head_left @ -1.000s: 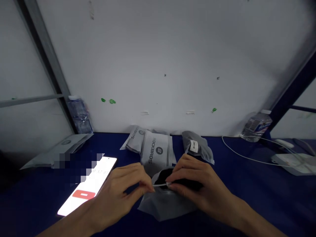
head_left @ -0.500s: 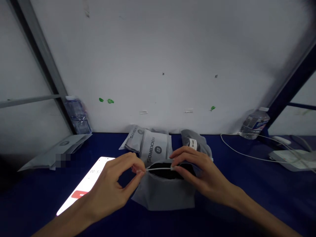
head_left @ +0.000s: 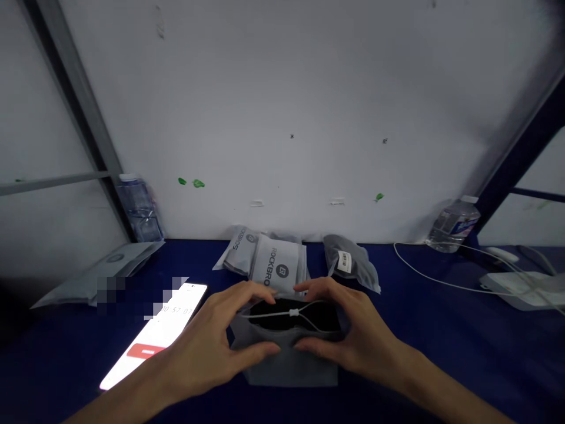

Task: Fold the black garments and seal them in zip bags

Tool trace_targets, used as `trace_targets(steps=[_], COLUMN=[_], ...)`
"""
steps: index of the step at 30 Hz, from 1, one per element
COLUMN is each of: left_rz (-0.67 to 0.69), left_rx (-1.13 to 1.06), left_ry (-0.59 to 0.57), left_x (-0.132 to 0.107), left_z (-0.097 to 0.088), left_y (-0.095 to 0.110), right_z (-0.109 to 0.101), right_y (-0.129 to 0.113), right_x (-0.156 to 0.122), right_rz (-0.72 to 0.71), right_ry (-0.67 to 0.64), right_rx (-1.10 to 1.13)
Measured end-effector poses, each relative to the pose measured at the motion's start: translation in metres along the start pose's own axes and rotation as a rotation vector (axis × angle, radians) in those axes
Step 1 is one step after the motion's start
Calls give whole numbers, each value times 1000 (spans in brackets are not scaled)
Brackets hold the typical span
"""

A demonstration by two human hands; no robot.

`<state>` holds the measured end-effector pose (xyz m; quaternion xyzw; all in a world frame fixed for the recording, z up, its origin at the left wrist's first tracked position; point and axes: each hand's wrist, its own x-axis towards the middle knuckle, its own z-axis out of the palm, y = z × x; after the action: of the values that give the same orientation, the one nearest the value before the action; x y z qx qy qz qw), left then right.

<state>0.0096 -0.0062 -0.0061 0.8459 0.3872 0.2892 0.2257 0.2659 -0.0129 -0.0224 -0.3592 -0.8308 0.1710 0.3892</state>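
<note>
A grey frosted plastic bag (head_left: pixel 291 362) stands in front of me with its mouth gaping and dark inside. Across the mouth lies a thin white cord (head_left: pixel 265 315) with a small white piece (head_left: pixel 293 312) at its middle, where it splits into a loop on the right. My left hand (head_left: pixel 220 338) grips the bag's left side, thumb on the front wall and fingers at the back rim. My right hand (head_left: pixel 353 330) holds the right side the same way. What the black contents are, I cannot make out.
Grey ROCKBROS packages (head_left: pixel 278 262) and a dark bagged item (head_left: pixel 351 259) lie behind. A lit phone (head_left: pixel 163 330) and another package (head_left: pixel 115 265) are leftward. Bottles stand at left (head_left: pixel 141 206) and right (head_left: pixel 454 224), near a white cable (head_left: pixel 424 274) and box (head_left: pixel 516 288).
My fingers have let go of the white cord and its small white piece, which now lie across the mouth. Both hands have moved onto the bag's sides.
</note>
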Motion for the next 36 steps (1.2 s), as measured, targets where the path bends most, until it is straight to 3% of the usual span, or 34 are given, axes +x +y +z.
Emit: trace_targets(steps=[3, 8, 18, 25, 27, 31, 36], left_rz=[-33, 12, 172, 262, 209, -41, -101], left_rx=[-6, -16, -26, 35, 47, -6, -23], left_ry=[8, 52, 38, -10, -7, -26, -14], left_x=[2, 5, 4, 4, 3, 2, 4], left_z=[1, 4, 7, 7, 7, 6, 5], left_y=[1, -5, -3, -9, -9, -5, 0], right_z=[-2, -21, -24, -24, -22, -19, -15], right_y=[1, -2, 1, -7, -7, -6, -2], right_x=[-3, 0, 2, 1, 1, 2, 3], right_rz=[-58, -34, -61, -6, 42, 102, 140], right_ry=[22, -108, -252, -203, -179, -182, -159], right_rx=[-55, -197, -94, -183, -158, -107, -58])
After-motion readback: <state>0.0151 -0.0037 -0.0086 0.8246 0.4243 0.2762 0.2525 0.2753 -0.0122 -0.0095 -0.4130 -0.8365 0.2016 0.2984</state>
